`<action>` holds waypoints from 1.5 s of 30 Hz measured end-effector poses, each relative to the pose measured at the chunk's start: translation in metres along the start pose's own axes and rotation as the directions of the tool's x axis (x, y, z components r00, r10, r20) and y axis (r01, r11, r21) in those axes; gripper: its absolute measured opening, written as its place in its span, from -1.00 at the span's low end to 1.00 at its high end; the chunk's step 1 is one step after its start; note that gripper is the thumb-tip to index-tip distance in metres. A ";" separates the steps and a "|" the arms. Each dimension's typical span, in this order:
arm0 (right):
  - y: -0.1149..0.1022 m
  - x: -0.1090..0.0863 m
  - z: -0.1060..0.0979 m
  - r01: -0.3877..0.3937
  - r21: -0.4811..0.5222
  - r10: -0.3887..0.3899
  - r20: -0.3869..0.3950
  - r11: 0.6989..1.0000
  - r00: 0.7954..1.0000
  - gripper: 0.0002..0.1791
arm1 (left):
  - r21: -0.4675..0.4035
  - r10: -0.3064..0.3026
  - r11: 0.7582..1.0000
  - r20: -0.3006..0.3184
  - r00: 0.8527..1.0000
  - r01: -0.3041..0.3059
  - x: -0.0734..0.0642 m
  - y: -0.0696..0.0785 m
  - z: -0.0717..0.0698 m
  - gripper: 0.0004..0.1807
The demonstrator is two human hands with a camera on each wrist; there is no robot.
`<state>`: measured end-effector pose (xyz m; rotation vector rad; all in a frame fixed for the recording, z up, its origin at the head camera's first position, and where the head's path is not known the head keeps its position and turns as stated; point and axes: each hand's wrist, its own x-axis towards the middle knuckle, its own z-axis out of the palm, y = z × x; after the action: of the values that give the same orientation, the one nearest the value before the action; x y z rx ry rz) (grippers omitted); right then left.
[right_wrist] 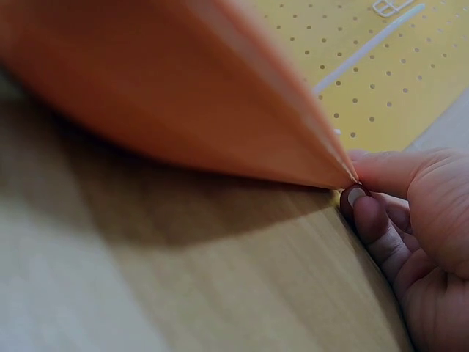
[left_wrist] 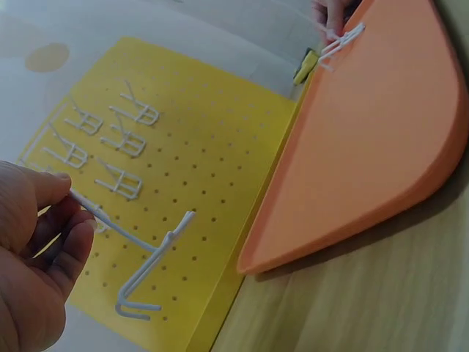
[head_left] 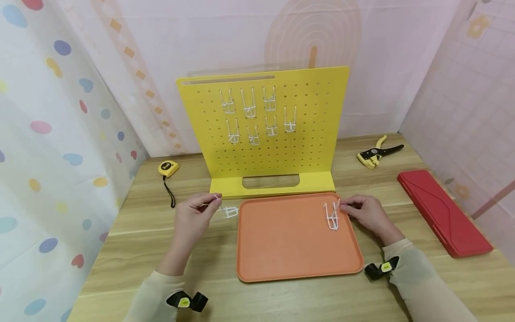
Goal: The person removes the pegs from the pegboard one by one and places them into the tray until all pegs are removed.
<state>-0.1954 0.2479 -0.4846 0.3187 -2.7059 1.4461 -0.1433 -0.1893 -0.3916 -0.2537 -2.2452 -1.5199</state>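
Note:
My left hand [head_left: 195, 214] pinches one long prong of a white wire pegboard hook [head_left: 231, 212] between thumb and forefinger. The hook's bent end hangs out beside the left rim of an orange tray [head_left: 297, 241]. In the left wrist view its doubled wire [left_wrist: 150, 264] shows in front of the pegboard. At the tray's far right corner, my right hand [head_left: 364, 212] pinches the rim, fingers above and below the edge in the right wrist view. Just inside that rim is a second white hook [head_left: 332, 219], close to the right fingertips.
Behind the tray stands a yellow pegboard [head_left: 314, 143] with several white hooks [head_left: 249, 107] hung on it. A tape measure [head_left: 168, 168] lies at the left, a wire stripper [head_left: 374, 156] at the back right, and a red case [head_left: 442, 214] along the right side.

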 end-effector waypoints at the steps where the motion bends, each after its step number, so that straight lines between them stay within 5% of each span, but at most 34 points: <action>1: 0.000 0.000 0.000 -0.002 -0.001 0.002 -0.001 1.000 1.000 -0.78 | -0.002 0.003 1.000 0.013 1.000 -0.003 -0.001 0.003 0.003 -0.94; 6: 0.000 -0.001 -0.002 -0.009 -0.012 0.009 -0.009 1.000 1.000 -0.79 | -0.006 0.028 1.000 0.082 0.996 -0.027 -0.003 0.024 0.024 -0.95; 16: 0.001 -0.002 -0.003 -0.015 -0.009 0.015 0.000 1.000 1.000 -0.78 | -0.047 0.092 0.995 0.203 0.975 -0.084 0.001 0.029 0.077 -0.91; 25: 0.000 -0.003 -0.004 -0.019 -0.013 0.019 -0.005 1.000 1.000 -0.79 | -0.057 0.189 0.982 0.342 0.921 -0.180 0.001 0.028 0.135 -0.90; 30: 0.001 -0.003 -0.003 -0.022 -0.006 0.022 -0.005 1.000 1.000 -0.80 | -0.010 0.159 0.985 0.424 0.892 -0.171 -0.001 0.030 0.162 -0.86; 36: 0.001 -0.002 -0.002 -0.036 -0.002 0.036 0.001 0.999 0.999 -0.78 | 0.026 0.112 0.990 0.441 0.891 -0.137 -0.004 0.027 0.181 -0.87; 45: 0.000 0.001 0.000 -0.040 -0.006 0.040 0.016 0.999 0.999 -0.76 | 0.014 0.094 0.994 0.406 0.909 -0.108 -0.007 0.020 0.191 -0.86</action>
<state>-0.1964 0.2477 -0.4840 0.2786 -2.7442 1.4525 -0.1748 -0.0060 -0.4385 -0.7234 -2.5210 -1.4758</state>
